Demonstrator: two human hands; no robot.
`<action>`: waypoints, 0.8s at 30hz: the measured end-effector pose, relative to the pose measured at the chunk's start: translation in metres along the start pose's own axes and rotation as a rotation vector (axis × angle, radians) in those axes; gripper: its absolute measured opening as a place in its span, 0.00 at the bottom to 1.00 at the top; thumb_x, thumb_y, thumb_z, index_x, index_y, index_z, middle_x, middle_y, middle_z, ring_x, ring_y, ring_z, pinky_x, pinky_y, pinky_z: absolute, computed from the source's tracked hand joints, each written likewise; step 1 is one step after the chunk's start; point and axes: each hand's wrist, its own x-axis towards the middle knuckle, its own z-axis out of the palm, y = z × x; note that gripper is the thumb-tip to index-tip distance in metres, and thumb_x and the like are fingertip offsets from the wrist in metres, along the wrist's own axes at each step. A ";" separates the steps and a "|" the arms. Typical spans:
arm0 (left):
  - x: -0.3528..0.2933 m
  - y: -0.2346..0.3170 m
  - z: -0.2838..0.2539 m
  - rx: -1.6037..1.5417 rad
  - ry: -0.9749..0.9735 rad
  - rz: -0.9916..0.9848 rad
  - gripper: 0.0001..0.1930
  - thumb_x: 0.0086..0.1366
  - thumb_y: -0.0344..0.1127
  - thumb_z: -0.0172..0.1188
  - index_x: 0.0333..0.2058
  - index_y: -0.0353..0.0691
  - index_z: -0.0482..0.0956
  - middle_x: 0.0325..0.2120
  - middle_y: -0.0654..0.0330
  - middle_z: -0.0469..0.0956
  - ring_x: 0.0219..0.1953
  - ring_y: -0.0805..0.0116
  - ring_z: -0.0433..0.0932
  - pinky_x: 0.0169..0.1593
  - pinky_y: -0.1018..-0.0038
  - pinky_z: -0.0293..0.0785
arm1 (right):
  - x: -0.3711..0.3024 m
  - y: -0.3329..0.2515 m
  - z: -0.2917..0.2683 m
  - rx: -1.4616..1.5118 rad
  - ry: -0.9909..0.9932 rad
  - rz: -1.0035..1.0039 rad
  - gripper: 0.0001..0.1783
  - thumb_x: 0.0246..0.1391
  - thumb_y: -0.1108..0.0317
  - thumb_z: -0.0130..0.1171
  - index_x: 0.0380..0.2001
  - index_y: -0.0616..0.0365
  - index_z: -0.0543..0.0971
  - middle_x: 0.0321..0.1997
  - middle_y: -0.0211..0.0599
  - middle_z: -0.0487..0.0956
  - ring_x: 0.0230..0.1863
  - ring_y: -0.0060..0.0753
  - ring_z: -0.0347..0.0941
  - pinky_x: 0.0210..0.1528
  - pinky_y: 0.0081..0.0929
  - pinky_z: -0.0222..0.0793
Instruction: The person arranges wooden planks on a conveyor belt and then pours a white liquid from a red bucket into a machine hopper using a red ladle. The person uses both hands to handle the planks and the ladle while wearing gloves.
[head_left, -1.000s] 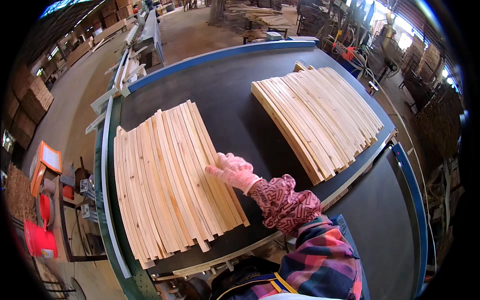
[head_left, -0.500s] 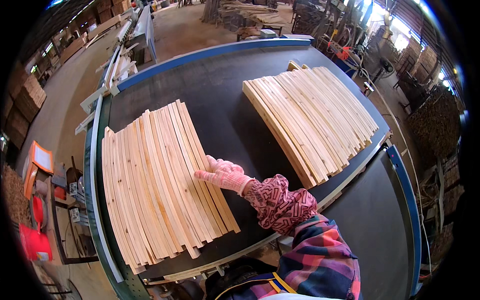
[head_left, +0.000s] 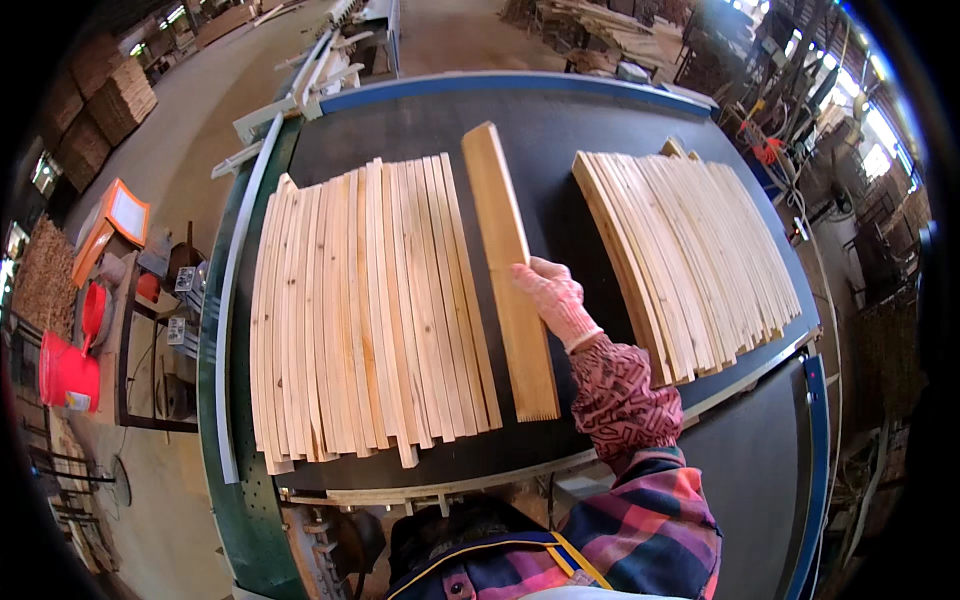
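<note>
My right hand, in a pink and white knitted glove, grips a wooden board near its middle, fingers closed on its edge. The board is tilted so that its broad face shows, and its near end has a jagged, finger-jointed cut. To its left lies a row of pale wooden strips, packed side by side on edge with uneven ends. A second row of strips lies to the right of my hand. Both rows rest on a dark belt table. My left hand is out of the picture.
A blue rail bounds the table's far side, and a grey metal rail its left side. At left stand a red bucket and an orange-framed stand. Another dark surface adjoins at the near right.
My right hand has taken the board from the right edge of the left row and moved it rightward, turned broad face up. The view has shifted.
</note>
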 end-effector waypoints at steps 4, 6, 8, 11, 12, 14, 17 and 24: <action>-0.007 -0.011 -0.025 -0.029 0.049 -0.018 0.27 0.70 0.50 0.45 0.59 0.37 0.70 0.56 0.53 0.73 0.56 0.59 0.72 0.61 0.63 0.65 | -0.028 -0.065 -0.055 -0.059 0.060 -0.210 0.17 0.57 0.54 0.60 0.42 0.52 0.81 0.28 0.25 0.79 0.33 0.16 0.71 0.39 0.23 0.67; -0.006 -0.016 -0.034 -0.047 0.063 -0.027 0.27 0.71 0.50 0.45 0.59 0.38 0.71 0.56 0.53 0.73 0.56 0.59 0.72 0.61 0.63 0.65 | -0.032 -0.080 -0.077 -0.181 0.185 -0.383 0.13 0.57 0.58 0.61 0.40 0.54 0.80 0.26 0.27 0.76 0.29 0.19 0.69 0.33 0.24 0.66; -0.004 -0.020 -0.048 -0.063 0.083 -0.035 0.26 0.71 0.50 0.45 0.59 0.38 0.71 0.55 0.54 0.73 0.56 0.59 0.72 0.61 0.63 0.65 | -0.025 -0.082 -0.090 -0.361 0.337 -0.480 0.12 0.55 0.60 0.62 0.38 0.56 0.79 0.27 0.34 0.77 0.28 0.30 0.72 0.32 0.30 0.67; -0.002 -0.025 -0.072 -0.078 0.120 -0.039 0.26 0.71 0.49 0.44 0.59 0.38 0.71 0.55 0.54 0.73 0.56 0.59 0.72 0.61 0.63 0.65 | 0.000 -0.063 -0.086 -0.337 0.498 -0.663 0.15 0.53 0.56 0.61 0.42 0.49 0.79 0.38 0.38 0.81 0.40 0.48 0.77 0.39 0.42 0.72; 0.003 -0.028 -0.086 -0.073 0.142 -0.036 0.26 0.71 0.49 0.44 0.59 0.39 0.71 0.55 0.54 0.74 0.56 0.59 0.72 0.61 0.63 0.65 | 0.007 -0.059 -0.083 -0.347 0.524 -0.693 0.15 0.53 0.58 0.61 0.43 0.49 0.78 0.39 0.38 0.81 0.40 0.48 0.77 0.39 0.42 0.72; 0.005 -0.035 -0.107 -0.074 0.180 -0.046 0.26 0.71 0.49 0.44 0.59 0.39 0.71 0.55 0.54 0.74 0.56 0.59 0.72 0.61 0.63 0.65 | 0.010 -0.059 -0.073 -0.371 0.567 -0.748 0.16 0.53 0.60 0.60 0.46 0.48 0.78 0.41 0.38 0.81 0.39 0.48 0.77 0.39 0.41 0.72; 0.016 -0.046 -0.150 -0.052 0.262 -0.064 0.25 0.72 0.49 0.44 0.59 0.40 0.71 0.55 0.54 0.74 0.55 0.59 0.72 0.61 0.63 0.65 | 0.003 -0.059 -0.062 -0.256 0.569 -0.875 0.21 0.52 0.64 0.62 0.51 0.47 0.76 0.41 0.37 0.80 0.38 0.46 0.78 0.39 0.39 0.73; 0.056 -0.100 -0.222 -0.402 0.124 -0.106 0.25 0.72 0.48 0.42 0.56 0.36 0.74 0.53 0.53 0.76 0.54 0.57 0.73 0.60 0.65 0.65 | -0.020 -0.062 -0.049 -0.205 0.659 -1.071 0.26 0.42 0.74 0.68 0.49 0.49 0.78 0.44 0.35 0.81 0.38 0.38 0.79 0.39 0.30 0.76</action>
